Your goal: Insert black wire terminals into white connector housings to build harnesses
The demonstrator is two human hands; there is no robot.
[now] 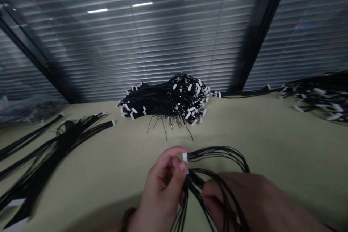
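While pinched, a white connector (185, 157) — probably plastic, looping black wires (217, 156)

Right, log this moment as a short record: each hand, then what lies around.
left hand: pinches a white connector
right hand: grips the connector's black wires
surface: pale green tabletop
ahead: large wire heap, white-tipped
left side: loose wire bundles
right side: second wire heap

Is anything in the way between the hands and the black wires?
Nothing is in the way. The left hand pinches the white plug, and the right hand is right on the black wires.
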